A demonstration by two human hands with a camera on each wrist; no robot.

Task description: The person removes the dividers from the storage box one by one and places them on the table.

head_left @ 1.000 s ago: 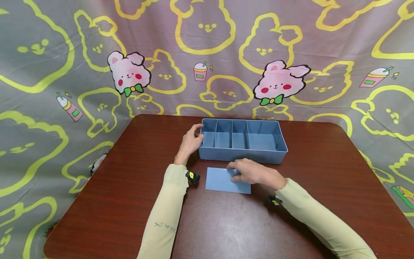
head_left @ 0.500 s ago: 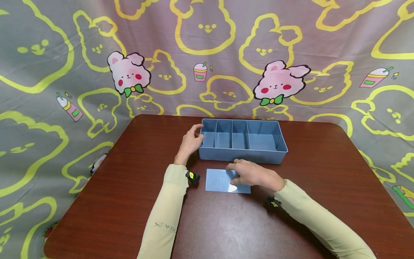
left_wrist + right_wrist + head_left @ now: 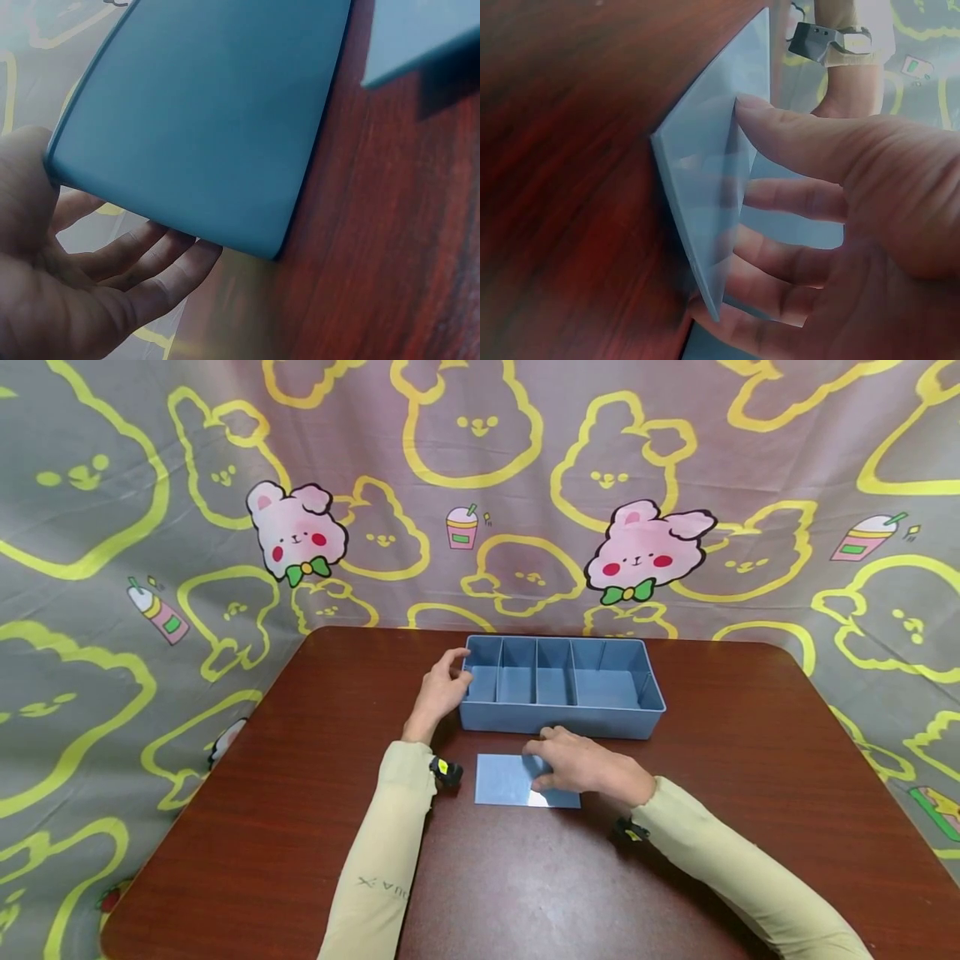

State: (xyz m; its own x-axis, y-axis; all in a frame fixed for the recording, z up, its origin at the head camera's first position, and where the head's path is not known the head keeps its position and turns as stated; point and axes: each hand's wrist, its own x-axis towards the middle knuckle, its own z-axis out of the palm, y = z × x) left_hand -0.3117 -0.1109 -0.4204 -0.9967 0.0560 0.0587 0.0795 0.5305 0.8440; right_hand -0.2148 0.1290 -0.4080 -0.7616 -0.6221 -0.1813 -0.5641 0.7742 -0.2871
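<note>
A blue compartment box stands on the table, its top open and upright dividers inside. My left hand grips its left end, thumb at the rim and fingers along the end wall. In front of the box is a flat, glossy, pale blue panel. My right hand holds this panel by its right part. The right wrist view shows the thumb on the panel's face and the fingers at its far edge, partly behind it. A shadow lies beneath the panel's corner in the left wrist view.
The dark red-brown wooden table has rounded back corners. Behind and beside it hangs a grey and pink curtain with yellow cartoon outlines. A black camera is worn at the left wrist, another at the right.
The panel has shifted tilt slightly, its far edge sinking a little, and a bright reflection has appeared on it. My right hand has moved slightly with it. My left hand keeps its place.
</note>
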